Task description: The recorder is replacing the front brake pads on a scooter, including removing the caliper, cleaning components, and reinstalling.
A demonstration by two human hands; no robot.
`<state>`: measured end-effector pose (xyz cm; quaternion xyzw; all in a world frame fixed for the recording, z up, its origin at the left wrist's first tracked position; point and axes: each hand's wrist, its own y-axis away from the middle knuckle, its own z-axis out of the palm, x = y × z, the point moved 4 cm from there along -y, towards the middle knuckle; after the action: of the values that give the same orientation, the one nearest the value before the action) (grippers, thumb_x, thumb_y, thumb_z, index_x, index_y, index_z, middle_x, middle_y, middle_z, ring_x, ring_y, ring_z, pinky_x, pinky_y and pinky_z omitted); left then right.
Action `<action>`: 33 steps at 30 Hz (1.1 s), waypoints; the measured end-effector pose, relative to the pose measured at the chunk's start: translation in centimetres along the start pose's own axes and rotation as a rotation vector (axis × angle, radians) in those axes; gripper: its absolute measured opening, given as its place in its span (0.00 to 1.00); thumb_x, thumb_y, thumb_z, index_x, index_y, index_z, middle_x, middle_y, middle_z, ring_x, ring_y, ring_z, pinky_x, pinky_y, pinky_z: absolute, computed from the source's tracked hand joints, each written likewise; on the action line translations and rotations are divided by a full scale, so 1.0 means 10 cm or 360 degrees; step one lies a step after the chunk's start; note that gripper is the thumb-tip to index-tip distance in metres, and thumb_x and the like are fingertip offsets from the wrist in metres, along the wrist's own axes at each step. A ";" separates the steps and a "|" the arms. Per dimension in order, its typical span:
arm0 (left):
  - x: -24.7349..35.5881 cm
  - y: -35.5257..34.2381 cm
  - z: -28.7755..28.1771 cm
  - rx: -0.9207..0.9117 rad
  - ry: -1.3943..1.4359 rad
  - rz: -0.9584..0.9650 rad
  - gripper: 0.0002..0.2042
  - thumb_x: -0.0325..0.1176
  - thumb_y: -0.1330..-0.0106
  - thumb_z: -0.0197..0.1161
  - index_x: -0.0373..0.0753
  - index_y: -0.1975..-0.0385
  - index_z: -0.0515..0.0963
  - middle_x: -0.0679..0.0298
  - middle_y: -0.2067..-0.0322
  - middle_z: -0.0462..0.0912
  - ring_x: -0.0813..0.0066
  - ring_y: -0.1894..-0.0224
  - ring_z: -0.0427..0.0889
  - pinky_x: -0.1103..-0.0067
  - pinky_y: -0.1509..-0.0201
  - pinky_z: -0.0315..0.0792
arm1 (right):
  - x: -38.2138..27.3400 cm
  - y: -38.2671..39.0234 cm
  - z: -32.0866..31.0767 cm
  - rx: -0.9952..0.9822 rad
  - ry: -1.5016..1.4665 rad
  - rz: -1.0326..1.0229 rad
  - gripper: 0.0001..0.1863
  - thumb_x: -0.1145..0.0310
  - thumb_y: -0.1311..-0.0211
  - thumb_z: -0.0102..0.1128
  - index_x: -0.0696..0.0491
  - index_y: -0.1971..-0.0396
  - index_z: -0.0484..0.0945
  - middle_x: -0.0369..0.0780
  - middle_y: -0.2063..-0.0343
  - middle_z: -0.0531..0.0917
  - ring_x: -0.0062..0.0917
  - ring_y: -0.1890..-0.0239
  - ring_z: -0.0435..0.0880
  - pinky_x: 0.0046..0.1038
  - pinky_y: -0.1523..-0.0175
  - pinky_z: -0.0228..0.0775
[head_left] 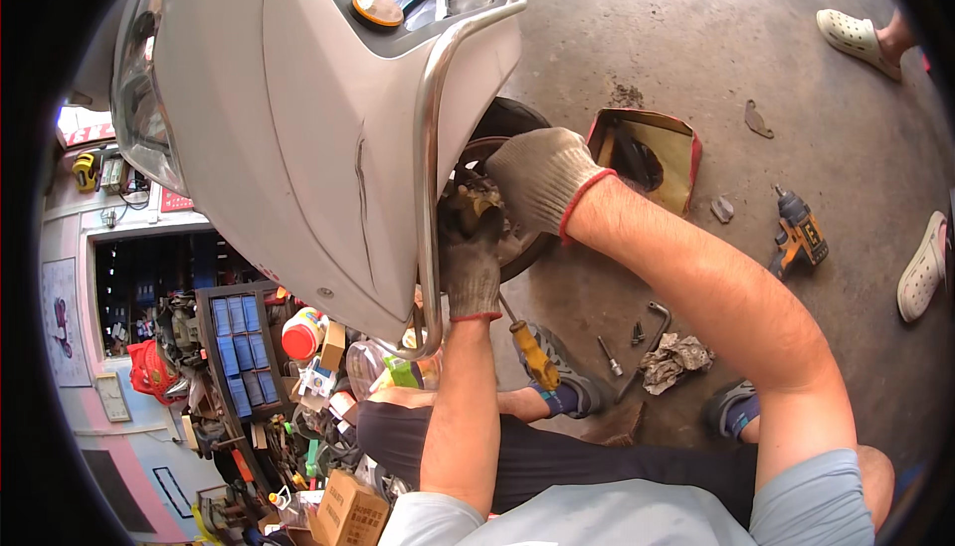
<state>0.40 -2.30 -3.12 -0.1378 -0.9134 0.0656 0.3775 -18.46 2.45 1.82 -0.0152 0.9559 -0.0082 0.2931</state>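
Both my hands, in grey knitted work gloves with red cuffs, are at the wheel under the pale grey vehicle body. My left hand reaches up to the hub, its dark, soiled fingers curled against greasy metal parts. From the right, my right hand bends over the same hub, closed, with its fingertips mostly hidden. What either hand grips cannot be made out. Just below my left glove is a screwdriver with a yellow handle, its shaft pointing up toward the wheel; whether it touches my glove is unclear.
A curved chrome bar runs beside my left hand. On the concrete lie an open box, a cordless impact driver, a bent wrench, a crumpled rag and a flat metal piece. Another person's clogs stand right. Clutter fills the left.
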 end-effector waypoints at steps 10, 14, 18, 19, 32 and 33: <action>-0.16 -0.06 0.00 -0.0166 0.0474 0.0140 0.32 0.48 0.36 0.65 0.37 0.37 0.66 0.55 0.37 0.70 0.60 0.34 0.69 0.70 0.30 0.63 | -0.21 -0.14 -0.05 -0.0182 0.0221 -0.0070 0.15 0.62 0.56 0.74 0.47 0.65 0.90 0.39 0.64 0.89 0.34 0.59 0.89 0.38 0.61 0.81; 0.14 0.06 -0.04 -0.0112 -0.0623 0.0124 0.32 0.51 0.36 0.64 0.36 0.38 0.68 0.53 0.38 0.70 0.59 0.34 0.69 0.69 0.31 0.64 | 0.04 0.00 0.02 -0.0043 -0.0042 -0.0096 0.11 0.68 0.50 0.66 0.48 0.65 0.89 0.43 0.67 0.89 0.36 0.61 0.89 0.37 0.57 0.81; 0.08 0.03 -0.07 -0.0013 -0.0881 0.0309 0.33 0.52 0.38 0.66 0.36 0.40 0.70 0.53 0.42 0.74 0.61 0.37 0.73 0.70 0.34 0.67 | -0.08 -0.04 -0.15 -0.0125 0.0113 -0.0117 0.12 0.68 0.48 0.66 0.49 0.62 0.88 0.43 0.62 0.89 0.35 0.57 0.89 0.36 0.54 0.81; 0.10 0.04 -0.04 0.0032 -0.0958 0.0375 0.33 0.53 0.38 0.66 0.36 0.40 0.70 0.54 0.44 0.75 0.63 0.38 0.74 0.71 0.35 0.67 | -0.06 -0.08 -0.14 -0.0131 0.0110 -0.0110 0.12 0.68 0.48 0.66 0.49 0.62 0.88 0.43 0.62 0.89 0.35 0.57 0.89 0.36 0.54 0.81; -0.17 0.00 0.15 -0.0103 0.0384 -0.0020 0.23 0.34 0.38 0.67 0.37 0.44 0.69 0.56 0.44 0.75 0.64 0.41 0.76 0.68 0.38 0.72 | -0.13 -0.12 -0.27 -0.0340 0.0259 -0.0124 0.16 0.63 0.43 0.66 0.44 0.54 0.87 0.38 0.55 0.88 0.34 0.52 0.88 0.38 0.52 0.80; -0.07 0.03 0.17 -0.0084 0.0940 -0.0210 0.23 0.33 0.38 0.65 0.37 0.44 0.69 0.56 0.43 0.74 0.65 0.40 0.74 0.68 0.37 0.72 | -0.13 -0.14 -0.26 -0.0353 0.0298 -0.0091 0.17 0.62 0.44 0.67 0.44 0.54 0.87 0.38 0.54 0.88 0.34 0.52 0.88 0.38 0.52 0.80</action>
<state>-0.21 -2.21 -4.86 -0.1011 -0.7724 -0.0257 0.6265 -18.82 1.10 4.74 -0.0738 0.9733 0.0878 0.1989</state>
